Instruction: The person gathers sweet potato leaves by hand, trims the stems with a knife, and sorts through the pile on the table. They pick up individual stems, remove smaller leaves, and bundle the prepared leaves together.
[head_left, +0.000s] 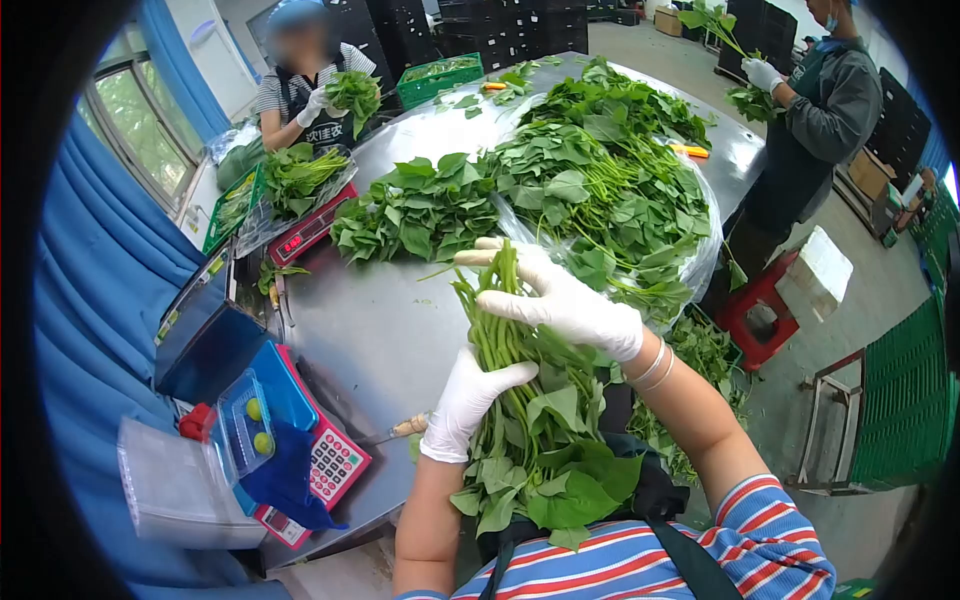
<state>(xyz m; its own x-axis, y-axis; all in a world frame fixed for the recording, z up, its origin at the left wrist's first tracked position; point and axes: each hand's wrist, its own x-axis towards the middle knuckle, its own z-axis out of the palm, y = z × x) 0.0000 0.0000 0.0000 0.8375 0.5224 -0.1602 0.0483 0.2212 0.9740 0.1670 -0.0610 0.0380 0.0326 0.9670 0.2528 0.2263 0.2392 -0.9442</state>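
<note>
A bunch of leafy green stems [530,420] hangs close to my body, stem ends up and leaves down. My gloved left hand [468,398] is wrapped round the stems from the left, thumb across them. Higher up, my gloved right hand [560,298] lies against the stem ends, with its fingers apart and reaching over the top of the bunch. Beyond my hands, a large heap of the same greens [610,190] rests on clear plastic on the metal table [350,310], and a smaller pile [415,210] is to its left.
At left are a pink scale [338,465], a plastic box [245,425], a red scale [300,235] bearing greens and a knife [408,426]. Two co-workers [315,100] [825,110] hold greens across the table. A red stool [760,315] stands at right.
</note>
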